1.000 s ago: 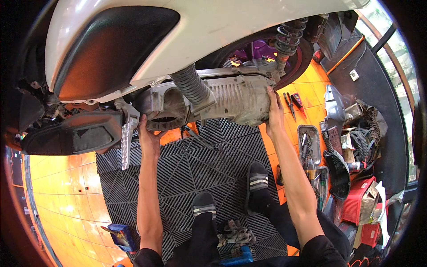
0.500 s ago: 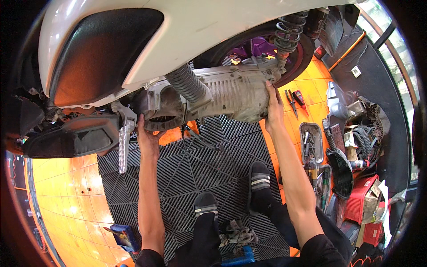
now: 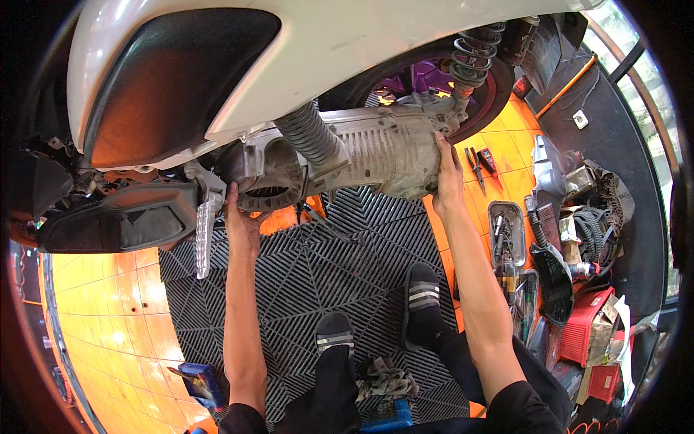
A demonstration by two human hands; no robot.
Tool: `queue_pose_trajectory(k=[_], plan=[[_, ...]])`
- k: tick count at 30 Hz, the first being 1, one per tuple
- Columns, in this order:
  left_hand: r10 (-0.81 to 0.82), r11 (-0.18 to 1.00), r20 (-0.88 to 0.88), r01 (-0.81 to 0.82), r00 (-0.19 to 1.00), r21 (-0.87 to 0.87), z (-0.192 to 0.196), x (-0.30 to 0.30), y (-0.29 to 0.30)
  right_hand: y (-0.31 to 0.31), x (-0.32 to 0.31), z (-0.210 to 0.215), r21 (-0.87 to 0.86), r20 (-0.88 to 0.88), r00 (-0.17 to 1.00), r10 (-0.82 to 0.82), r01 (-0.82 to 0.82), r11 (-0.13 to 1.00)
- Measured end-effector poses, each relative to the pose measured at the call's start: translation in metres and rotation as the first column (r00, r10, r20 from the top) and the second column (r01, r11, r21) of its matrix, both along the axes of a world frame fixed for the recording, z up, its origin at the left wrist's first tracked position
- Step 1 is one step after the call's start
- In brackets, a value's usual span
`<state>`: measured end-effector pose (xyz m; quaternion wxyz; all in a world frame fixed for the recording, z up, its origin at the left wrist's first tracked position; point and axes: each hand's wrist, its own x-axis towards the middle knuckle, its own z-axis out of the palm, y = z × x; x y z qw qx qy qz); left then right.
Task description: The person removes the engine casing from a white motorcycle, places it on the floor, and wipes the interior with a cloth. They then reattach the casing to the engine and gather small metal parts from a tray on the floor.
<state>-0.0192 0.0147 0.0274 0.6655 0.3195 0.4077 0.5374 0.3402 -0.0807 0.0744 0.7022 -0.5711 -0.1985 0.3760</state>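
Note:
A grimy grey metal crankcase cover [image 3: 387, 155] lies along the scooter's side, below its white body panel [image 3: 347, 43]. My left hand [image 3: 242, 220] grips the cover's left end, by a round vented opening, with the thumb up on the front and the fingers partly hidden underneath. Around the cover's right end my right hand [image 3: 448, 173] is closed, its thumb on the edge below the shock absorber. A ribbed black hose [image 3: 311, 137] runs down from the body to the cover. Close to my left hand hangs a metal footrest [image 3: 203, 235].
The rear wheel with its purple rim [image 3: 419, 78] is behind the cover. Pliers [image 3: 476, 170] and a red-black tester [image 3: 489, 163] lie on orange tiles. Farther right are a metal tool tray [image 3: 507, 231], removed parts and a red basket [image 3: 587, 325]. A rag [image 3: 387, 380] lies on the black mat [image 3: 311, 282].
The scooter and cover sit very slightly farther right in the picture. Both hands keep their hold on the cover.

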Motion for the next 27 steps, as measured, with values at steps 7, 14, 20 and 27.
queue_pose_trajectory(k=[7,14,20,27], plan=[[-0.027,0.999,-0.054,0.029,0.998,0.037,-0.002,-0.005,0.004,-0.002,-0.006,0.006,0.021,-0.053,0.999,-0.003,0.004,1.000],[-0.041,0.999,-0.064,0.043,0.997,0.033,0.004,-0.002,0.003,-0.001,0.002,0.002,-0.014,-0.017,0.998,0.065,-0.066,0.998],[0.003,1.000,0.003,-0.003,1.000,0.019,0.002,-0.003,0.003,-0.001,0.002,-0.004,0.003,-0.037,0.999,0.025,-0.024,1.000],[-0.009,1.000,-0.012,0.010,1.000,0.013,0.005,-0.002,0.001,-0.001,-0.004,-0.001,0.062,-0.062,0.998,0.024,-0.020,0.998]])
